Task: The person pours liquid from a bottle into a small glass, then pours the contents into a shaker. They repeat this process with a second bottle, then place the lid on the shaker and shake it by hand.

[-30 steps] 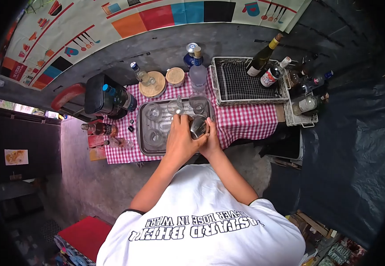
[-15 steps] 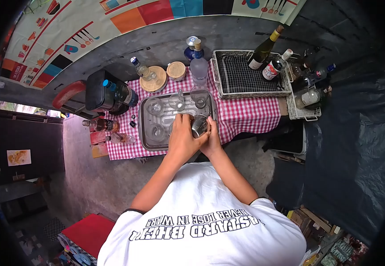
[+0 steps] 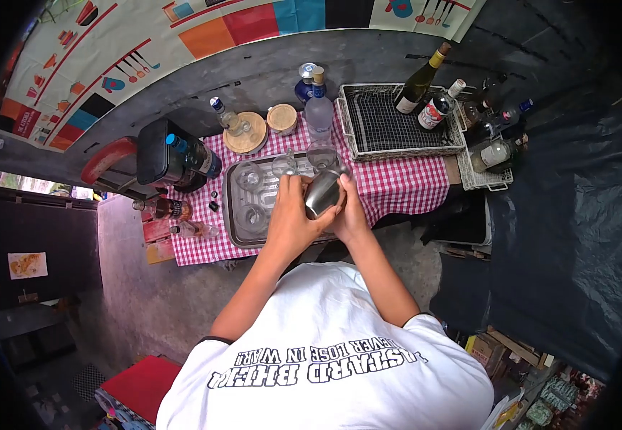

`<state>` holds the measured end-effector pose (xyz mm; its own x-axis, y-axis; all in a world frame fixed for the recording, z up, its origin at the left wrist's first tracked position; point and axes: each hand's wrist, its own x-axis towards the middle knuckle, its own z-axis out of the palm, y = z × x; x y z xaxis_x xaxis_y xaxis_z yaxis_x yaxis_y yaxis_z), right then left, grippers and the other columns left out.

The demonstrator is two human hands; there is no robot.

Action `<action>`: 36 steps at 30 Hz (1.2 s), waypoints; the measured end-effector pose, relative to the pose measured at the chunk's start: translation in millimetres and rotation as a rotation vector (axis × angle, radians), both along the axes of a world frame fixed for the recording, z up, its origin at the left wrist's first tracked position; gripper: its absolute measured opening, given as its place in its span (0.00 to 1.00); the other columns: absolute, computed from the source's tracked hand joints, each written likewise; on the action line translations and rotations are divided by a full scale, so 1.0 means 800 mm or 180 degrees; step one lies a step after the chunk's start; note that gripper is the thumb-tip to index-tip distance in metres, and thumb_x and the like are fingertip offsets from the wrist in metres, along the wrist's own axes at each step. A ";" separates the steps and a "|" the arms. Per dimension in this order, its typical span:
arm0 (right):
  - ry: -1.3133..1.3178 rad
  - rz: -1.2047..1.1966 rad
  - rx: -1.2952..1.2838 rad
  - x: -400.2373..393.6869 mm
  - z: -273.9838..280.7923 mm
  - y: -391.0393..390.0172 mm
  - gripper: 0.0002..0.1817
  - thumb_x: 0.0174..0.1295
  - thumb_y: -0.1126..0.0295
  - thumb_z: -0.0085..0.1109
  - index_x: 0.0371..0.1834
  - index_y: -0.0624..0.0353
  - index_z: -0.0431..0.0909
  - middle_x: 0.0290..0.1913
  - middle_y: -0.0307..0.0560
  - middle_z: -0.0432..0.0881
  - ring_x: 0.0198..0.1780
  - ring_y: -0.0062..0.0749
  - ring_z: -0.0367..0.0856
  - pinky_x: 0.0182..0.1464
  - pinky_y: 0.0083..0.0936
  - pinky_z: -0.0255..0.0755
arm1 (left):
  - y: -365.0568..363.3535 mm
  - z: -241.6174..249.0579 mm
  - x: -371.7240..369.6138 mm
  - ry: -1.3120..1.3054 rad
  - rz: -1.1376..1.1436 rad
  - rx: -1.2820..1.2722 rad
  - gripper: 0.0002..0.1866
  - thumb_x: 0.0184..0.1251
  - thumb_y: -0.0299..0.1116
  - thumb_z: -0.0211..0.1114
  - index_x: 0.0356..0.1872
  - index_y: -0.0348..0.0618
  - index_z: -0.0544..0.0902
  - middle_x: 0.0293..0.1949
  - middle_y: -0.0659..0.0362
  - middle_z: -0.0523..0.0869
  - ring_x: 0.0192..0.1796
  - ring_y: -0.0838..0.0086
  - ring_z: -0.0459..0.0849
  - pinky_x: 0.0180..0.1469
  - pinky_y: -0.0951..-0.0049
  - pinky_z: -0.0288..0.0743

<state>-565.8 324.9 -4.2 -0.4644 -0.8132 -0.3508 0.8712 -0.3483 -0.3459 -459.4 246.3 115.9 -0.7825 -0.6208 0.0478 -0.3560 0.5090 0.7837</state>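
Note:
Above the near right part of a metal tray (image 3: 229,222), my two hands are closed around a shiny steel cocktail shaker (image 3: 322,195). My left hand (image 3: 293,218) wraps it from the left, its thumb along the lower side. My right hand (image 3: 352,213) grips the right side, and its fingers partly hide the shaker. The shaker is tilted, with its narrower end away from me. On the tray stand clear glasses: a glass (image 3: 249,177) at the far left, a glass mug (image 3: 284,164) in the middle and a glass (image 3: 253,217) at the near left. Another glass (image 3: 321,155) is just beyond the shaker.
A red checked cloth (image 3: 404,188) covers the table. Behind the tray are a frosted bottle (image 3: 319,118), a wooden-lidded jar (image 3: 282,119) and a round wooden board (image 3: 248,136). Bottles (image 3: 164,208) lie at the left. A wire basket (image 3: 372,152) holds bottles at the right.
The shaker has turned in my hands, so more of its bright side and far end shows. Both hands have shifted slightly, still around it, and the view has moved a little.

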 end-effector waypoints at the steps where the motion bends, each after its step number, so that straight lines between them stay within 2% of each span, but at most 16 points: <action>1: 0.0573 -0.0280 0.0150 -0.006 0.035 -0.001 0.22 0.70 0.59 0.57 0.63 0.51 0.66 0.55 0.44 0.75 0.57 0.30 0.77 0.63 0.32 0.73 | -0.003 0.003 -0.001 0.0272 -0.0070 0.0030 0.35 0.49 0.38 0.80 0.53 0.31 0.72 0.49 0.45 0.74 0.51 0.51 0.80 0.54 0.58 0.77; 2: 0.1152 -0.0562 0.0304 -0.012 0.066 -0.001 0.27 0.68 0.62 0.60 0.68 0.50 0.61 0.56 0.44 0.73 0.58 0.30 0.76 0.62 0.32 0.74 | -0.007 0.003 -0.002 0.0293 -0.0087 0.0043 0.35 0.49 0.38 0.80 0.53 0.31 0.72 0.49 0.45 0.74 0.51 0.51 0.80 0.54 0.58 0.77; 4: 0.1763 -0.0616 0.0397 -0.025 0.106 0.001 0.37 0.64 0.66 0.65 0.73 0.50 0.53 0.57 0.46 0.71 0.57 0.30 0.76 0.60 0.30 0.75 | -0.017 0.003 -0.004 0.0823 -0.0246 -0.0044 0.36 0.48 0.39 0.82 0.54 0.36 0.71 0.48 0.49 0.75 0.52 0.59 0.79 0.55 0.62 0.75; 5: 0.2139 -0.0646 0.0449 -0.033 0.120 0.002 0.43 0.60 0.66 0.69 0.75 0.51 0.51 0.57 0.48 0.70 0.56 0.31 0.76 0.59 0.30 0.76 | -0.022 0.006 -0.005 0.0868 -0.0350 0.0010 0.37 0.48 0.36 0.83 0.55 0.38 0.70 0.51 0.51 0.74 0.54 0.64 0.77 0.59 0.65 0.74; 8: 0.3365 -0.0637 0.0549 -0.047 0.161 0.007 0.48 0.56 0.68 0.73 0.75 0.52 0.49 0.58 0.49 0.68 0.57 0.30 0.75 0.59 0.29 0.75 | -0.031 -0.011 -0.015 0.1372 -0.0563 0.0495 0.39 0.47 0.30 0.84 0.57 0.40 0.68 0.55 0.54 0.72 0.58 0.67 0.76 0.63 0.65 0.73; 9: 0.3699 -0.0637 0.0594 -0.046 0.174 0.008 0.50 0.53 0.66 0.75 0.75 0.54 0.50 0.58 0.50 0.70 0.57 0.33 0.75 0.61 0.31 0.74 | -0.031 -0.011 -0.017 0.1403 -0.0665 0.0919 0.42 0.45 0.25 0.83 0.61 0.42 0.65 0.59 0.56 0.68 0.63 0.68 0.74 0.66 0.65 0.72; 10: 0.3915 -0.0602 0.0597 -0.045 0.181 0.009 0.50 0.52 0.68 0.76 0.75 0.54 0.52 0.59 0.50 0.70 0.59 0.33 0.75 0.61 0.31 0.74 | -0.029 -0.011 -0.019 0.1415 -0.0692 0.0932 0.42 0.45 0.25 0.83 0.61 0.42 0.65 0.59 0.56 0.68 0.63 0.68 0.74 0.66 0.65 0.72; 12: 0.4883 -0.0522 0.0934 -0.049 0.184 0.016 0.47 0.52 0.68 0.76 0.73 0.54 0.56 0.60 0.50 0.69 0.57 0.33 0.77 0.57 0.29 0.76 | -0.025 -0.014 -0.024 0.1774 -0.0659 0.1441 0.44 0.43 0.28 0.85 0.60 0.43 0.64 0.60 0.55 0.69 0.64 0.67 0.74 0.66 0.62 0.72; 13: 0.5088 -0.0706 0.0931 -0.044 0.188 0.016 0.47 0.51 0.68 0.77 0.73 0.55 0.58 0.62 0.52 0.70 0.59 0.38 0.78 0.57 0.31 0.77 | -0.027 -0.021 -0.022 0.1767 -0.0748 0.1427 0.46 0.43 0.25 0.84 0.62 0.46 0.62 0.62 0.55 0.67 0.68 0.66 0.73 0.66 0.60 0.73; 17: 0.5196 -0.0455 0.0879 -0.036 0.188 0.022 0.47 0.49 0.67 0.78 0.72 0.55 0.59 0.64 0.54 0.70 0.61 0.44 0.78 0.58 0.36 0.79 | -0.023 -0.046 -0.018 0.2030 -0.0785 0.1481 0.44 0.45 0.23 0.80 0.63 0.45 0.61 0.62 0.54 0.67 0.70 0.64 0.72 0.67 0.59 0.73; 18: 0.5194 -0.0455 0.0879 -0.035 0.186 0.022 0.47 0.49 0.67 0.78 0.72 0.55 0.59 0.64 0.54 0.70 0.61 0.44 0.78 0.58 0.36 0.79 | -0.021 -0.050 -0.017 0.2027 -0.0785 0.1482 0.44 0.45 0.23 0.80 0.63 0.45 0.61 0.62 0.54 0.67 0.70 0.64 0.72 0.67 0.59 0.73; 20: 0.5798 -0.0457 0.0956 -0.034 0.185 0.022 0.48 0.48 0.67 0.78 0.73 0.53 0.59 0.64 0.52 0.69 0.62 0.42 0.76 0.60 0.34 0.75 | -0.019 -0.055 -0.013 0.1872 -0.0685 0.1609 0.46 0.45 0.22 0.79 0.65 0.43 0.60 0.63 0.53 0.68 0.69 0.64 0.72 0.68 0.61 0.72; 26: 0.5859 -0.0224 0.0815 -0.031 0.189 0.020 0.46 0.46 0.66 0.79 0.71 0.50 0.64 0.62 0.51 0.70 0.60 0.44 0.78 0.56 0.34 0.78 | -0.014 -0.046 -0.010 0.1832 -0.0643 0.1583 0.48 0.45 0.26 0.79 0.69 0.41 0.60 0.63 0.52 0.72 0.66 0.65 0.75 0.67 0.62 0.70; 28: 0.5899 -0.0133 0.0763 -0.031 0.193 0.019 0.43 0.48 0.67 0.76 0.70 0.48 0.64 0.62 0.50 0.70 0.61 0.51 0.78 0.61 0.42 0.78 | -0.015 -0.045 -0.010 0.1681 -0.0596 0.1386 0.47 0.46 0.28 0.79 0.69 0.41 0.61 0.61 0.52 0.74 0.66 0.65 0.76 0.67 0.62 0.70; 31: 0.6016 0.0011 0.0605 -0.034 0.194 0.019 0.42 0.48 0.66 0.76 0.69 0.47 0.66 0.63 0.50 0.70 0.61 0.50 0.78 0.61 0.41 0.78 | -0.015 -0.035 -0.011 0.1363 -0.0670 0.1496 0.47 0.46 0.30 0.79 0.69 0.40 0.62 0.60 0.52 0.76 0.64 0.65 0.78 0.67 0.62 0.71; 36: 0.6143 0.0135 0.0333 -0.043 0.188 0.014 0.44 0.48 0.62 0.78 0.70 0.49 0.66 0.64 0.54 0.71 0.61 0.48 0.78 0.61 0.39 0.77 | -0.011 -0.033 -0.013 0.1412 -0.0626 0.1803 0.48 0.46 0.30 0.78 0.70 0.40 0.62 0.59 0.53 0.77 0.61 0.65 0.80 0.64 0.62 0.74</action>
